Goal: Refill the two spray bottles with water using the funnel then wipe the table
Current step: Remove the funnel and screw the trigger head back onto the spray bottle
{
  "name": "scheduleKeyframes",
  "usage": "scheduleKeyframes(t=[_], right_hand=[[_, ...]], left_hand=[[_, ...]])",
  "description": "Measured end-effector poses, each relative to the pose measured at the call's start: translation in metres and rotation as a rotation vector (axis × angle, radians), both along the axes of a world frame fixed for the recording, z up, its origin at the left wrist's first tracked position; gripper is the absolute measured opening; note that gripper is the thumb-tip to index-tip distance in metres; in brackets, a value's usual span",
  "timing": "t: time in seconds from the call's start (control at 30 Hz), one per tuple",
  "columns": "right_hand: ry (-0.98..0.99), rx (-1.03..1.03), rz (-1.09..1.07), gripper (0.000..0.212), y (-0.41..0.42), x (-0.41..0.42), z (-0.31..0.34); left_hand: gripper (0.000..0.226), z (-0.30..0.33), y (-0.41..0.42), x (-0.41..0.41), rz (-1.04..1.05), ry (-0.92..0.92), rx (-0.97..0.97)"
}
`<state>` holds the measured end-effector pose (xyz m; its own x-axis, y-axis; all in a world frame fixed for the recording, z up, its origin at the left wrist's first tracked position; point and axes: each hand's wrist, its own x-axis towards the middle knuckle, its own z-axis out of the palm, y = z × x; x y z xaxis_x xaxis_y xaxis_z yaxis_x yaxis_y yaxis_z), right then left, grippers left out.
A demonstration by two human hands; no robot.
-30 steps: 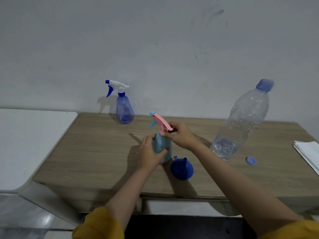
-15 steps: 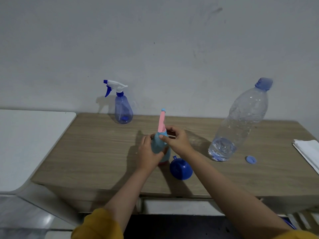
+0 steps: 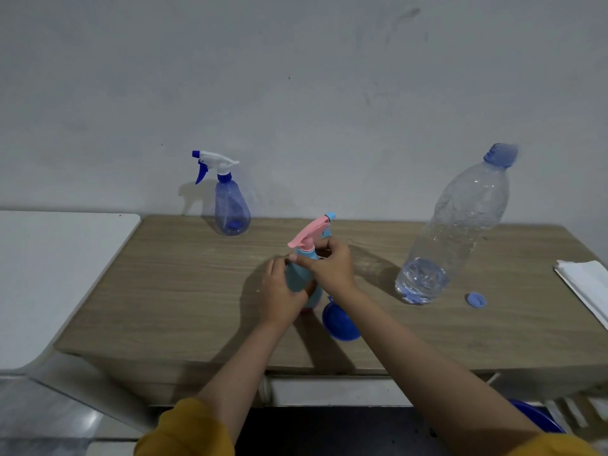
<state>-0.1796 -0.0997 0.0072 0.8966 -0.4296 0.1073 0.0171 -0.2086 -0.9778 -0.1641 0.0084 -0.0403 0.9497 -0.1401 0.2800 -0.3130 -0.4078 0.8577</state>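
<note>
Head view: both hands (image 3: 283, 291) grip the teal bottle (image 3: 301, 281) (right at collar)

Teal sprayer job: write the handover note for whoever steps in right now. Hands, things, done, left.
Left hand grips the teal sprayer body, upright on the table.
Right hand pinches its collar under the pink head, which is on the bottle, nozzle away from the person; tightening or loosening cannot be told.
Funnel lies on the table beside it, right.
Blue sprayer stands at the back left, head on; water level unclear.
Water bottle is nearly empty, its cap off, on the table.
White cloth at the right edge.
Left: confirm both are filled, wipe the table.
</note>
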Motion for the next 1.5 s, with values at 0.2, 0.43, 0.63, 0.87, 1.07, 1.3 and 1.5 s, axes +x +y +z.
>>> scheduleKeyframes(t=[0.2,0.43,0.63,0.87,1.07,1.3,1.5], right_hand=[[-0.049,-0.018,0.072,0.025,-0.005,-0.008,-0.007],[-0.067,0.097,-0.020,0.034,0.001,-0.008,-0.012],[-0.061,0.112,-0.036,0.033,0.001,-0.005,-0.010],[-0.081,0.026,0.040,0.027,-0.003,-0.007,-0.011],[-0.043,0.087,-0.045,0.039,0.004,-0.001,-0.007],[-0.063,0.065,-0.005,0.031,-0.001,-0.004,-0.009],[-0.074,0.016,0.014,0.031,0.002,-0.006,-0.013]], left_hand=[[0.053,-0.001,0.000,0.000,0.002,-0.007,0.000],[0.054,-0.003,0.000,0.001,-0.006,-0.008,-0.001],[0.056,-0.005,0.001,0.002,0.000,-0.023,-0.005],[0.059,-0.006,0.000,0.002,-0.002,-0.030,0.008],[0.060,-0.008,0.000,0.003,0.006,-0.031,0.002],[0.056,-0.008,-0.001,0.003,0.036,-0.071,-0.002],[0.060,-0.008,-0.001,0.001,0.029,-0.061,0.022]])
